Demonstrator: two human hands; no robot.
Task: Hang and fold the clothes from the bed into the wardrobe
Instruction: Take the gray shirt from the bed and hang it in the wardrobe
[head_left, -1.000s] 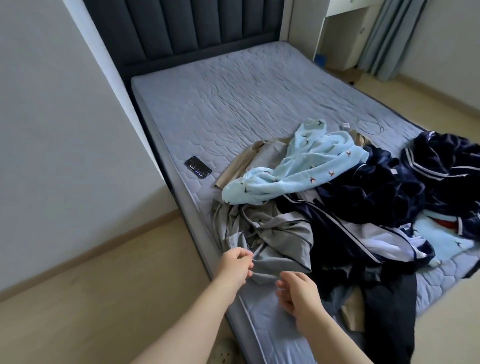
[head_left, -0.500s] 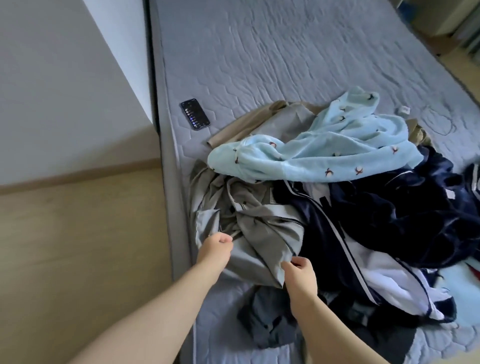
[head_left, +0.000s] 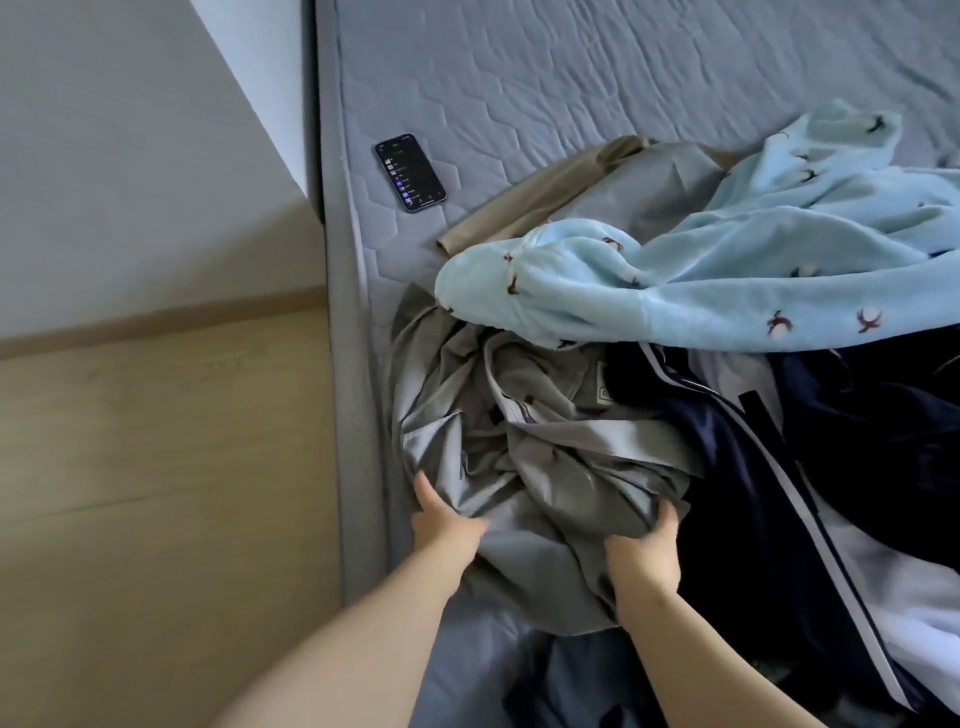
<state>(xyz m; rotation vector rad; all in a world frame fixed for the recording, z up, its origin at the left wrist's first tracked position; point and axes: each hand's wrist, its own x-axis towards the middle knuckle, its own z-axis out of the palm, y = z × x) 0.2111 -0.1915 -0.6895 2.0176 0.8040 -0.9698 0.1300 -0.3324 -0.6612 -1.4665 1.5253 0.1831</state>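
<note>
A crumpled grey garment lies at the near left edge of the bed. My left hand grips its left side, fingers tucked into the fabric. My right hand grips its right side, fingers curled under a fold. A light blue fleece piece with small printed figures lies behind it. A dark navy garment with white piping spreads to the right. A beige piece pokes out from under the pile.
A black phone lies screen up on the quilted grey mattress near its left edge. The wooden floor and a grey wall are to the left of the bed. The wardrobe is out of view.
The view has moved closer and lower over the pile. Both hands have gone from pinching the grey garment's edge to gripping its two sides, bunching the fabric between them.
</note>
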